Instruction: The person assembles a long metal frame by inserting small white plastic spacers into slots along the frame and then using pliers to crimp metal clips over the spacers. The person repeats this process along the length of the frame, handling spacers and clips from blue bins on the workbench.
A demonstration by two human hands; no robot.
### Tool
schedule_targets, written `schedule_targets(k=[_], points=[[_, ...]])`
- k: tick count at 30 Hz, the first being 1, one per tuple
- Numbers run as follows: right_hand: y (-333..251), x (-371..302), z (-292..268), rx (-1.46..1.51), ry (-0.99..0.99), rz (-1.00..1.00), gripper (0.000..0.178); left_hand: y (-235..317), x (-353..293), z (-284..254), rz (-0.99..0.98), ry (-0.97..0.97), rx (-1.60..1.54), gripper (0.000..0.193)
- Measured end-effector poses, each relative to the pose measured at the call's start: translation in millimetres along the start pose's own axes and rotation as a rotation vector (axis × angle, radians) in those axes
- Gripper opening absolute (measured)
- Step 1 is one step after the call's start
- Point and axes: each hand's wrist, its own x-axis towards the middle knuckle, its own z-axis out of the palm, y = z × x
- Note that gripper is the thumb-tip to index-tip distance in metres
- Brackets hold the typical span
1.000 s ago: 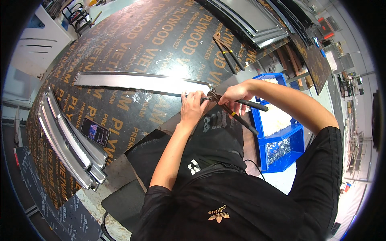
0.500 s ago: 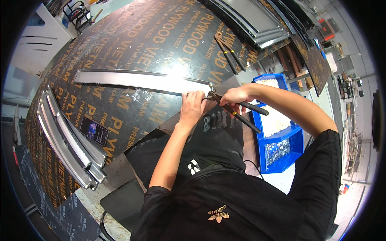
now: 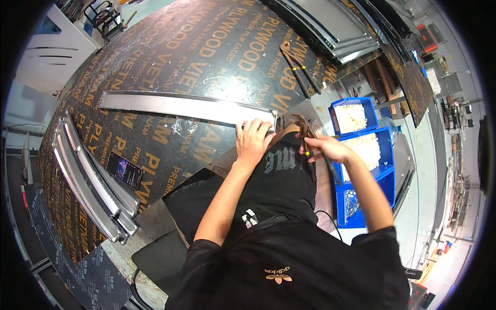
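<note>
A workshop is indicated: metal strips (image 3: 186,107) and pliers (image 3: 295,68) are laid on a dark bench (image 3: 170,67), small parts (image 3: 352,118) are held in blue bins (image 3: 387,155), and metal frames (image 3: 343,26) are stacked beyond.

left head-worn fisheye, looking down, near

Table (image 3: 170,59): black, patterned with rows of gold-orange lettering. Long strip (image 3: 181,105), ten o'clock: silver. Strip bundle (image 3: 82,178), nine o'clock: silver-grey. Held pliers (image 3: 305,134), centre: brown head, dark handles, yellow band. Second pliers (image 3: 295,66), one o'clock: rust-brown head, black handles, yellow bands. Bins (image 3: 352,222), three o'clock: blue. Small pieces (image 3: 352,118) inside: cream. Shirt (image 3: 320,263), six o'clock: black, gold emblem.
</note>
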Motion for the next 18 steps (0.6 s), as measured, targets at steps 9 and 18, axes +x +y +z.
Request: schedule_targets(k=[9, 18], points=[[83, 43, 47, 0.020, 0.664, -0.217, 0.043, 10, 6, -25, 0.124, 0.072, -0.048, 0.028], [76, 65, 34, 0.016, 0.572, -0.228, 0.039, 65, 70, -149, 0.164, 0.259, -0.125, 0.034]])
